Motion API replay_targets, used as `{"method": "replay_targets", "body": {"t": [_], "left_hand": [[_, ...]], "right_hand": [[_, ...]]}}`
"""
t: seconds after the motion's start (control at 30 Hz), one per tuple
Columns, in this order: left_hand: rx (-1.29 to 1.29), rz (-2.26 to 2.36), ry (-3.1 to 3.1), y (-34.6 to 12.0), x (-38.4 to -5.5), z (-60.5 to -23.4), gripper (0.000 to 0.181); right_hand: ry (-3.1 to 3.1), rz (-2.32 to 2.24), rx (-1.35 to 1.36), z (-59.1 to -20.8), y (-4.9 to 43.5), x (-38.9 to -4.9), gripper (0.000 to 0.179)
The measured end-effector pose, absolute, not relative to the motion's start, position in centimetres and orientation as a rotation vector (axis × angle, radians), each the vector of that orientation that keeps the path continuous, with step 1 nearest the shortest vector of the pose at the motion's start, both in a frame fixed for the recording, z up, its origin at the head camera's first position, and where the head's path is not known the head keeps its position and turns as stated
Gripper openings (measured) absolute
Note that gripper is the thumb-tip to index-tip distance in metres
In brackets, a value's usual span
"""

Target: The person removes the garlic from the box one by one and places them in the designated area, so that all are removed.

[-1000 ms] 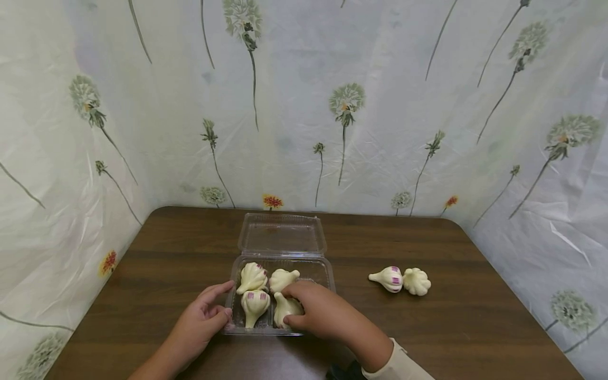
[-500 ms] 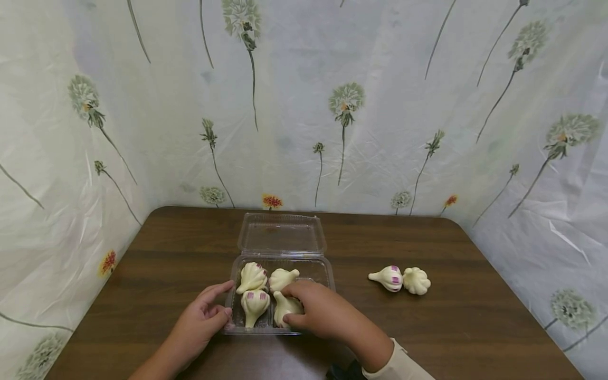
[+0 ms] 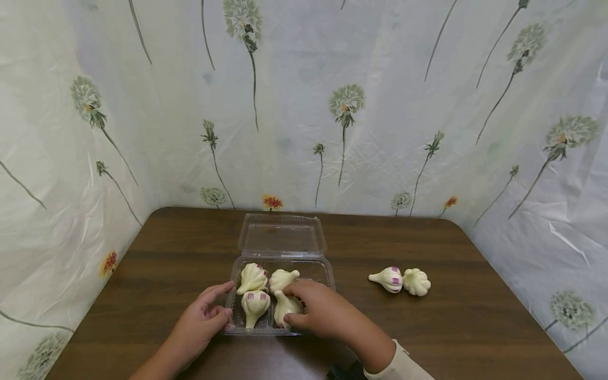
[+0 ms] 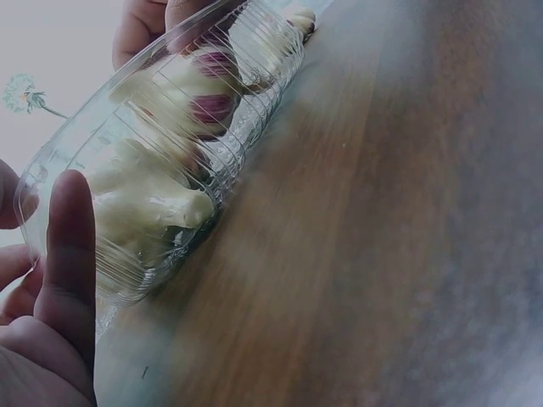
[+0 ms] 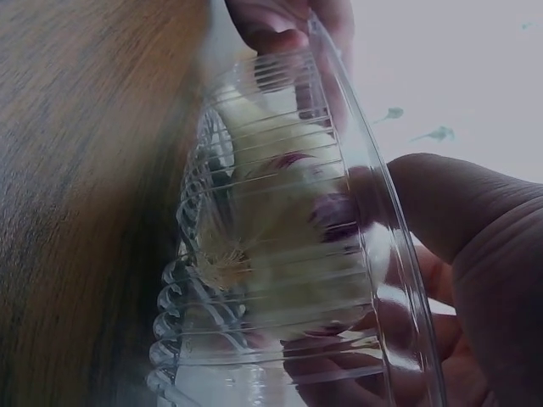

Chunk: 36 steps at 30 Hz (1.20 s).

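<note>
In the head view, a clear hinged plastic container (image 3: 228,328) lies with its lid tipped back. My left hand (image 3: 204,320) holds its left edge, thumb and fingers at the rim. Inside on the left are two garlic bulbs, one behind (image 3: 253,277) and one in front (image 3: 255,303). Another garlic bulb (image 3: 282,279) sits at the back, right of the divider. My right hand (image 3: 323,311) reaches over the front right and grips a garlic bulb (image 3: 285,310), thumb in front, fingers behind. The right wrist view shows this bulb (image 5: 280,212) through the ribbed wall.
Two more garlic bulbs, one with purple patches (image 3: 390,278) and one plain (image 3: 417,282), lie side by side on the brown wooden table (image 3: 465,327), right of the container. The open lid (image 3: 282,235) extends toward the back edge. A flower-print sheet (image 3: 294,105) hangs behind.
The garlic bulb under my right hand has shifted very slightly, its stem tip a bit further back and right. My left hand and the container stay in place.
</note>
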State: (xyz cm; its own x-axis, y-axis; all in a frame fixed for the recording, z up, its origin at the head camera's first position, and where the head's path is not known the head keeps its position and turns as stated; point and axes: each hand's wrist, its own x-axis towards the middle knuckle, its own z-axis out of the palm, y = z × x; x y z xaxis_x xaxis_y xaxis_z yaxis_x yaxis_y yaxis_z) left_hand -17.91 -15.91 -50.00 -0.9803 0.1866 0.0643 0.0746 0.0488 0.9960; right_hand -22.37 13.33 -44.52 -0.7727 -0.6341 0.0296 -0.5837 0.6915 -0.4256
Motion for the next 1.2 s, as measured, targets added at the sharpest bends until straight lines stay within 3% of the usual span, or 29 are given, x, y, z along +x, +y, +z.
{"method": "replay_targets", "body": {"t": [1.2], "left_hand": [[0.281,2.098,2.217,-16.0,-18.0,-50.1,0.058]], "right_hand": [[2.815,-0.968,-0.893,-43.7,15.1,-22.9,0.043]]}}
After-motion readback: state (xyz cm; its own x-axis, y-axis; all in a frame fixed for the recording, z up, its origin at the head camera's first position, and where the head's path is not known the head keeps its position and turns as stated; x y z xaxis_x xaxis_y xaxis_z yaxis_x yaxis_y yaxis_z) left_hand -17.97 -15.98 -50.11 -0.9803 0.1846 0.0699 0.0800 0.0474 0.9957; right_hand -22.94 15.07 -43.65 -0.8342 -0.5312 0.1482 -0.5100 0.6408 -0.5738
